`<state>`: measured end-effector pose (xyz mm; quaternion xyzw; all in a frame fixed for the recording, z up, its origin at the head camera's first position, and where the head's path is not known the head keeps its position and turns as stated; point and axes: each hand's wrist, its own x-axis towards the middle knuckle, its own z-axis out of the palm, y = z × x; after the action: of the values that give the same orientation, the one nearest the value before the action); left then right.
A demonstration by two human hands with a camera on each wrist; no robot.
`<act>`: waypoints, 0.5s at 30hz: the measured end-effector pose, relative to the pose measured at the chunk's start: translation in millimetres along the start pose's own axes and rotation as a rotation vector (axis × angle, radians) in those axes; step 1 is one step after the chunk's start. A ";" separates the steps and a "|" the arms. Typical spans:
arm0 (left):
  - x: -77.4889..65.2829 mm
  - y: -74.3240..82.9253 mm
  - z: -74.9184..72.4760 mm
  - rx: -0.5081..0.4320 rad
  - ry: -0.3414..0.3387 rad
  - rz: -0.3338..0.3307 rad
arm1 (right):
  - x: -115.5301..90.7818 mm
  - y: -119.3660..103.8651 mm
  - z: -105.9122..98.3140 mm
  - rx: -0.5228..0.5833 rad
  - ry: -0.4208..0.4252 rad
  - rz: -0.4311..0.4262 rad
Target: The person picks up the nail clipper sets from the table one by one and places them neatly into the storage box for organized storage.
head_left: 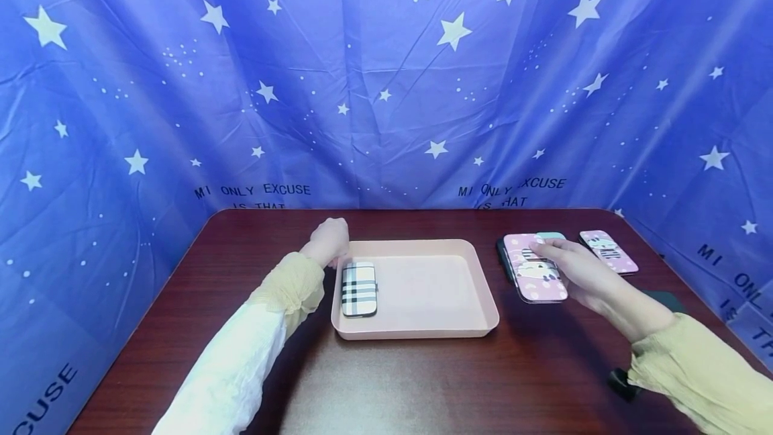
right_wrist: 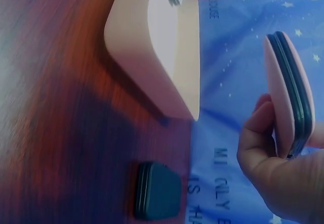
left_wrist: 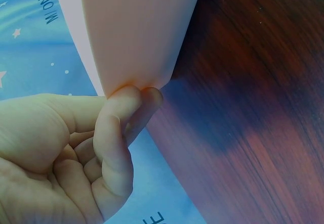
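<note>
Near its far left corner, my left hand [head_left: 329, 240] pinches the wall of a shallow pale pink tray [head_left: 417, 334]; in the left wrist view, thumb and fingertips meet at the tray's edge. A black-and-white plaid case [head_left: 359, 291] lies inside the tray at its left end. To the right of the tray, my right hand [head_left: 580, 270] grips a flat pink case [head_left: 534, 280] with a cartoon print, held above the table. The right wrist view shows its dark zipped or seamed edge [right_wrist: 289, 82]. Partly hidden behind it is a teal case [head_left: 549, 236] on the table.
Another pink printed case [head_left: 610, 250] lies at the table's far right. A dark green flat thing [head_left: 664, 299] is mostly covered by the right forearm. A small black object [head_left: 622, 384] is at the right sleeve. A blue star-printed curtain [head_left: 386, 119] surrounds the dark wooden table [head_left: 423, 388].
</note>
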<state>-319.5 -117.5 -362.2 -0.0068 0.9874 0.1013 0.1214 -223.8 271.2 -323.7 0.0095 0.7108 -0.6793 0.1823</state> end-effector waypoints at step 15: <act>-1.9 -0.6 -2.1 0.011 -0.007 0.014 | 23.7 -11.7 51.3 0.070 0.005 -0.004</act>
<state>-318.2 -118.5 -359.9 0.0013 0.9875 0.0966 0.1243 -236.3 215.1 -319.4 0.0162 0.6870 -0.7042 0.1785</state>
